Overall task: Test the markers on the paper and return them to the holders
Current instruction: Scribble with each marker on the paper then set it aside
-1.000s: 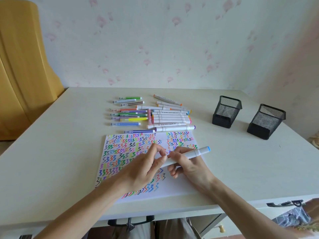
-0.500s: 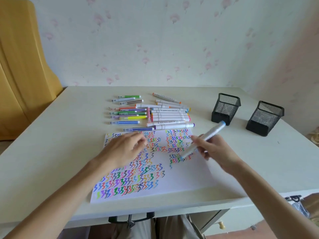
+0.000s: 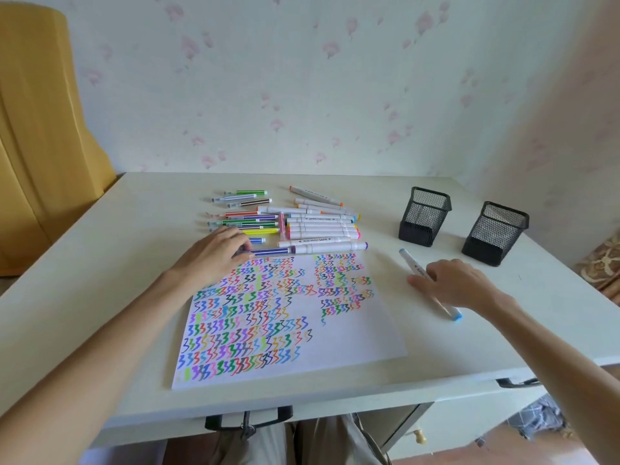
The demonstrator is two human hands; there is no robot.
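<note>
Markers [image 3: 318, 226] lie in two loose rows at the far edge of the paper [image 3: 335, 337], capped and side by side, likely so each can be taken in turn. A blue-capped one [image 3: 414, 265] lies on the surface [image 3: 100, 263] right of the paper, under the right hand [image 3: 453, 283], whose fingers rest on it loosely curled; whether they grip it I cannot tell. It probably sits there as already tested, near the two mesh holders [image 3: 424, 216], both of which look empty. The left hand [image 3: 214, 253] reaches to the near end of the thin row, fingertips on a dark-blue marker [image 3: 268, 252], grip unclear. Barrel print is too small to read. Coloured zigzags fill most of the paper.
</note>
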